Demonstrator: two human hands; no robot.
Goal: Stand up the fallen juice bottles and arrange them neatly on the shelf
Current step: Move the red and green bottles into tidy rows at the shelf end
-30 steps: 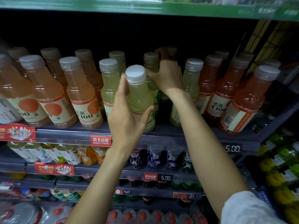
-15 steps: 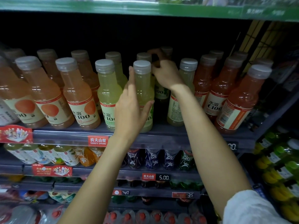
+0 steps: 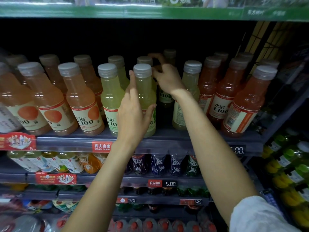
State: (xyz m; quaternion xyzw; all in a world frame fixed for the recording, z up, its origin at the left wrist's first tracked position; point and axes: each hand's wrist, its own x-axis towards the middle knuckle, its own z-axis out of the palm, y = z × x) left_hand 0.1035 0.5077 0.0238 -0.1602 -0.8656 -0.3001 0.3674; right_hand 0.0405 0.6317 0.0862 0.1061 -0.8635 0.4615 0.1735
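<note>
Dim shelf, black recess behind, blurred edges, wide-angle bowing

1. Bottle (image 3: 145,97) in the left hand (image 3: 132,118): pale yellow-green juice, grey cap.
2. Bottles (image 3: 50,101) left of the hands: peach-orange juice, cream labels with an orange disc.
3. Bottles (image 3: 242,104) right of the hands: red-orange juice, white-and-orange labels.
4. Shelf (image 3: 167,143) edge below the hands: dark grey, with a red tag (image 3: 102,147).

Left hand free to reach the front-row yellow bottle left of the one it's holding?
Probably not yet: the left hand is wrapped around the held yellow bottle. Once released, the neighbouring yellow bottle stands right beside it at the shelf front with nothing between.
</note>
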